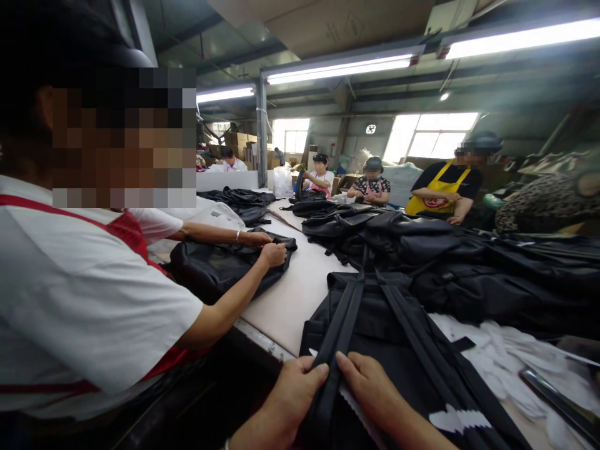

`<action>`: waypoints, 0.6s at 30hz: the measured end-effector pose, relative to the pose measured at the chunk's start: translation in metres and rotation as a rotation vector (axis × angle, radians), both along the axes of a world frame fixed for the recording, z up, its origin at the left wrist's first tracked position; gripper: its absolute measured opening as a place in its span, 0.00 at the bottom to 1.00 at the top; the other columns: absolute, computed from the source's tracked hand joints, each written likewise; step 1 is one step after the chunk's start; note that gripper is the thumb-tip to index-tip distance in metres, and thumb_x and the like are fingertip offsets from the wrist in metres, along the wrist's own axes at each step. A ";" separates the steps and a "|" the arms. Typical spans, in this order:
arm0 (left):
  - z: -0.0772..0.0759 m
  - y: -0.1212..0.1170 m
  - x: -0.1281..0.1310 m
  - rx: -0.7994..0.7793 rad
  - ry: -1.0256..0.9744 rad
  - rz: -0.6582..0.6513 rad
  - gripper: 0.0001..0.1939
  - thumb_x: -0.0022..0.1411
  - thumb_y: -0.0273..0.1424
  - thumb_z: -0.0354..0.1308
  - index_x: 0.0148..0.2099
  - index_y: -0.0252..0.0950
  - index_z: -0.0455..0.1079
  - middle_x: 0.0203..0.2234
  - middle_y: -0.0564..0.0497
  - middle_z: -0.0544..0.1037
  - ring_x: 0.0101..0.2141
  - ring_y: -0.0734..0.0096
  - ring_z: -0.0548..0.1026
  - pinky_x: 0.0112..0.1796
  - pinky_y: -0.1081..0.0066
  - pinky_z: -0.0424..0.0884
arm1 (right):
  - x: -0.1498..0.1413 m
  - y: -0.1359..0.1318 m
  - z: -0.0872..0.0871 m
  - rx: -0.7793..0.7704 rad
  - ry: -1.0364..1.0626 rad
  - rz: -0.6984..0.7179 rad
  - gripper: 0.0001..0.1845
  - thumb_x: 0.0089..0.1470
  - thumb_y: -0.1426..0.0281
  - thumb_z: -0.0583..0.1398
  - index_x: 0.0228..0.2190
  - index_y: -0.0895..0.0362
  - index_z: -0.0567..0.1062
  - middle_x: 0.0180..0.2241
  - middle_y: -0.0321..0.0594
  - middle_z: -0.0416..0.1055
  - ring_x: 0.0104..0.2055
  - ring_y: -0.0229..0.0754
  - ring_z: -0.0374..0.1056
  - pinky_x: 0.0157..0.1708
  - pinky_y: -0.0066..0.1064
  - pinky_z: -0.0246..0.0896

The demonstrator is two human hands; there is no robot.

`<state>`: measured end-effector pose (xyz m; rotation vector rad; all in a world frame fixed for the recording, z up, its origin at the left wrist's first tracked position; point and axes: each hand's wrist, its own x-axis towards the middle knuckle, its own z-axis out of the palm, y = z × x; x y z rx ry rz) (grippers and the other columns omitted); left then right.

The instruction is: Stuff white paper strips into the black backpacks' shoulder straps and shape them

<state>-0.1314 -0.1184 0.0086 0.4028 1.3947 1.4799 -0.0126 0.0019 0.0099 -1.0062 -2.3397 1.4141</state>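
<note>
A black backpack point(375, 312) lies on the table in front of me, its back panel and two shoulder straps facing up. Both my hands are closed on its left shoulder strap point(338, 331). My left hand point(293, 390) pinches the strap's left edge between thumb and fingers. Just to the right, my right hand point(372, 387) grips the opposite edge with its thumb on top. A white strip with a jagged edge shows below my right hand. Another jagged white piece point(459, 419) wraps the lower part of the right strap point(417, 331).
A large pile of black bags point(422, 244) spreads along the table point(281, 312). White scraps point(525, 362) and a shiny dark object point(557, 394) lie at right. Close on my left, a co-worker in a red apron handles another black bag point(210, 265). Several people work farther back.
</note>
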 end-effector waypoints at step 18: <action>-0.010 0.001 -0.004 -0.046 0.419 -0.080 0.11 0.54 0.33 0.57 0.32 0.30 0.74 0.25 0.50 0.74 0.27 0.70 0.68 0.27 0.73 0.61 | -0.086 0.045 0.049 0.277 -0.269 0.807 0.14 0.48 0.74 0.60 0.37 0.56 0.81 0.37 0.40 0.80 0.38 0.42 0.74 0.39 0.27 0.65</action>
